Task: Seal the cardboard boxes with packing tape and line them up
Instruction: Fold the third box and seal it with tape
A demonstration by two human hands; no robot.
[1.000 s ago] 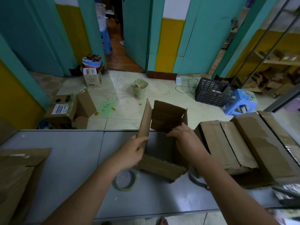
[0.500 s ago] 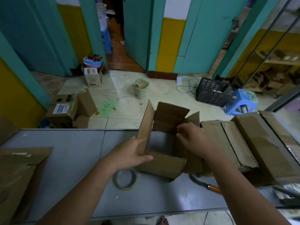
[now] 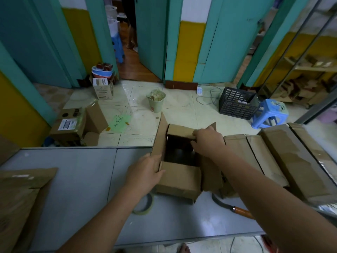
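Left hand [image 3: 145,173]: grasping open cardboard box [image 3: 179,181] at its left flap. Right hand [image 3: 207,143]: gripping far flap. Tape roll [image 3: 147,207]: on table [image 3: 73,179], just beside box.

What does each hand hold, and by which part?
The open cardboard box: left hand grips its left wall edge, right hand grips its far flap.
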